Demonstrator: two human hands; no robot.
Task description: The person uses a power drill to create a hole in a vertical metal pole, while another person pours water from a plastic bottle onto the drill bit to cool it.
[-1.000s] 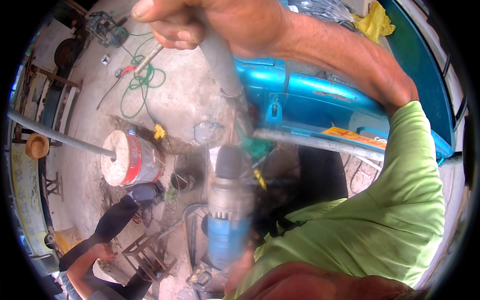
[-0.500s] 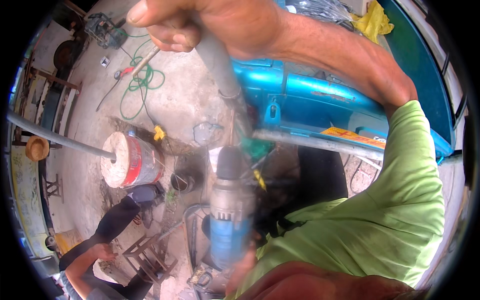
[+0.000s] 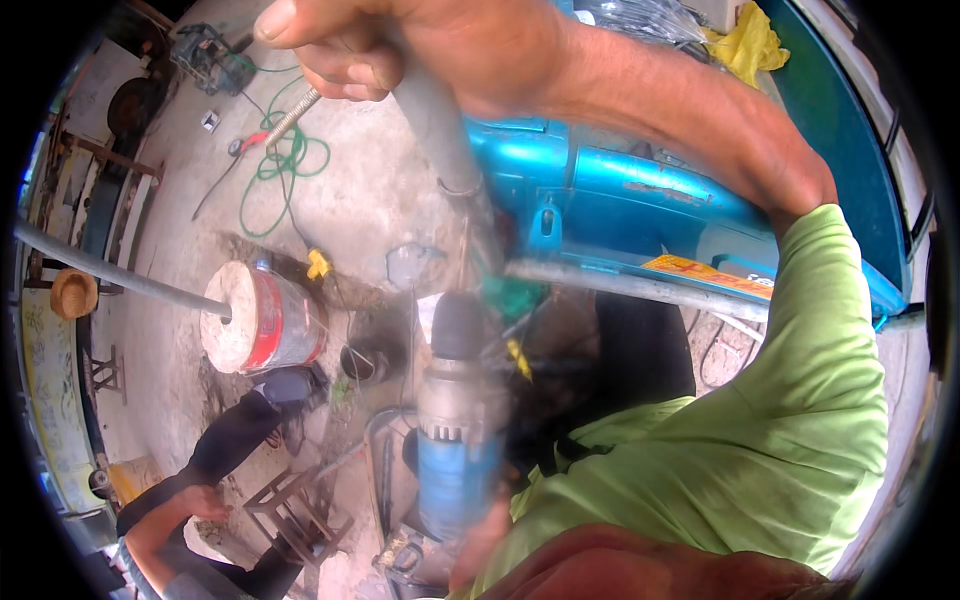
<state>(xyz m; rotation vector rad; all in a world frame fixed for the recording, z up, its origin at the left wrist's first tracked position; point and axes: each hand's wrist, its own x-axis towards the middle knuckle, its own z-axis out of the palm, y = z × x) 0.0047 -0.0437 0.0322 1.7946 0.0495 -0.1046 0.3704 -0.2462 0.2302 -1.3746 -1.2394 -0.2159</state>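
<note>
The drill (image 3: pixel 455 465) stands at near centre, its long axis running near to far, black nose outward. It lies on the near side of the right hand's (image 3: pixel 440 45) grip, which is curled about a grey pole (image 3: pixel 432 120); a ribbed rod (image 3: pixel 295 115) pokes out leftward beneath those fingers. The left hand (image 3: pixel 485 540) is nearer the drill, at its blue end, but blur hides whether that grip is closed. Left of the drill, a white-and-red bucket (image 3: pixel 290 320) has a grey pipe (image 3: pixel 120 268) rising from its pale top, fill or lid unclear.
</note>
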